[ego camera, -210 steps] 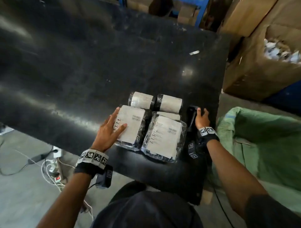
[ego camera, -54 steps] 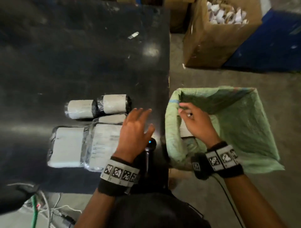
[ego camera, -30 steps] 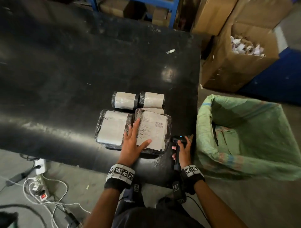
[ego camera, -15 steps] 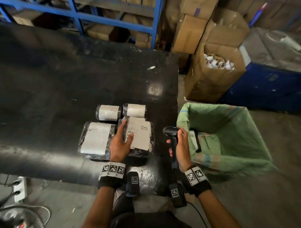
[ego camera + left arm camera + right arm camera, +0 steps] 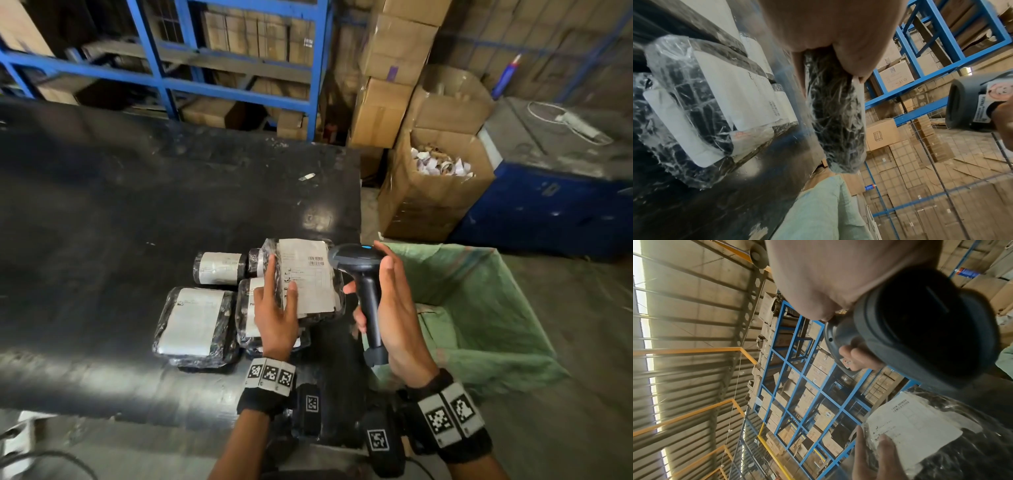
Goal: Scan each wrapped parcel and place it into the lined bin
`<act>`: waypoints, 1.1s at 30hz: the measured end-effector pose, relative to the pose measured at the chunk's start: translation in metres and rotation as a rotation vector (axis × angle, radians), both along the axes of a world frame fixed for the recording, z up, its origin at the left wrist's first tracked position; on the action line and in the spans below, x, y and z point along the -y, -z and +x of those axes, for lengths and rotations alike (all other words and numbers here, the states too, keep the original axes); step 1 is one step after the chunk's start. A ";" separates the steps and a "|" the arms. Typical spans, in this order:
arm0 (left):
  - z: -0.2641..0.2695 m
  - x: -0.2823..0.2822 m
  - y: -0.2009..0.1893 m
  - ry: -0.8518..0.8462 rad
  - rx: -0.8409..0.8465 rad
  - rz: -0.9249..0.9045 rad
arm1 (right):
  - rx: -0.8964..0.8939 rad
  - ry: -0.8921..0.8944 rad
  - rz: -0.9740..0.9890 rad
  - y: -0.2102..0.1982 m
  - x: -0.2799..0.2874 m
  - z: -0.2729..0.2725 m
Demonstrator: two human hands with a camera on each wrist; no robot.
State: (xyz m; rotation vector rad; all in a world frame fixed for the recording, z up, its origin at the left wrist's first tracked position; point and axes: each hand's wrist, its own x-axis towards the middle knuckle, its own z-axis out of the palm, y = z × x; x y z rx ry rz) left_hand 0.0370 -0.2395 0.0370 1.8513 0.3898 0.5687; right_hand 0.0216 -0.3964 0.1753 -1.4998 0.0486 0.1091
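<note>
My left hand (image 5: 277, 308) grips a plastic-wrapped parcel (image 5: 308, 277) with a white label, lifted off the black table (image 5: 137, 205) and tilted up; its edge (image 5: 836, 126) shows under my palm in the left wrist view. My right hand (image 5: 383, 301) holds a dark barcode scanner (image 5: 359, 260) by the handle, its head close to the label's barcode. The scanner head (image 5: 920, 331) fills the right wrist view above the label (image 5: 910, 426). Several wrapped parcels lie on the table: a flat one (image 5: 195, 325), another (image 5: 250, 308) under my left hand, and a roll (image 5: 219, 269).
The green-lined bin (image 5: 479, 308) stands on the floor right of the table. Behind it are an open cardboard box (image 5: 435, 185) of paper scraps, stacked cartons (image 5: 387, 85) and a blue container (image 5: 548, 205). Blue shelving (image 5: 222, 68) runs behind the table.
My left hand has lifted the labelled parcel off the stack and tipped it up. My right hand has raised the scanner from the table edge to the label.
</note>
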 end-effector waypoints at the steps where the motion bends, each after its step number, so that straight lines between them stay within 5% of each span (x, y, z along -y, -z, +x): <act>1: 0.000 0.001 -0.001 0.003 0.004 0.008 | 0.005 0.001 -0.002 -0.002 0.000 -0.001; 24: 0.003 -0.011 -0.004 -0.033 0.018 0.028 | -0.077 0.042 -0.091 0.015 -0.010 0.008; 33: -0.011 -0.047 0.011 -0.138 -0.072 0.048 | -0.312 0.146 -0.307 0.141 -0.004 0.010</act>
